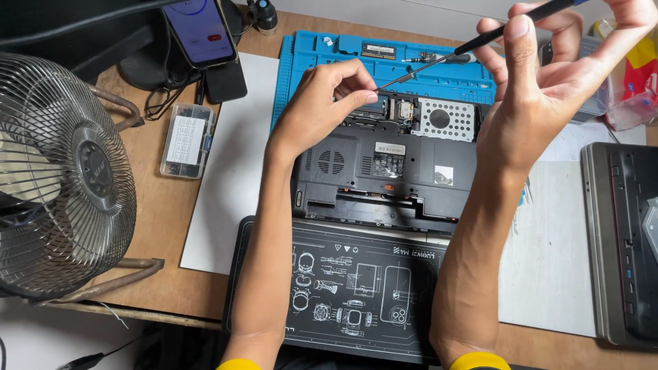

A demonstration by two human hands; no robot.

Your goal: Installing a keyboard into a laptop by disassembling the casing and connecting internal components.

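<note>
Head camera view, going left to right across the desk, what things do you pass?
Metal fan → clear plastic parts box → left hand → upturned black laptop → right hand holding a screwdriver → grey laptop at the right edge.

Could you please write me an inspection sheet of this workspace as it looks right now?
Surface: wooden desk with a blue repair mat, white sheets and a dark printed mat.
Job's things: upturned laptop, cover off at the rear; screwdriver.
Clutter: clear parts box, phone, second laptop at right.
Hands: left hand pinches the screwdriver's tip; right hand holds its handle, raised.
Cables: dark leads below the phone.
Surroundings: metal fan at left.
</note>
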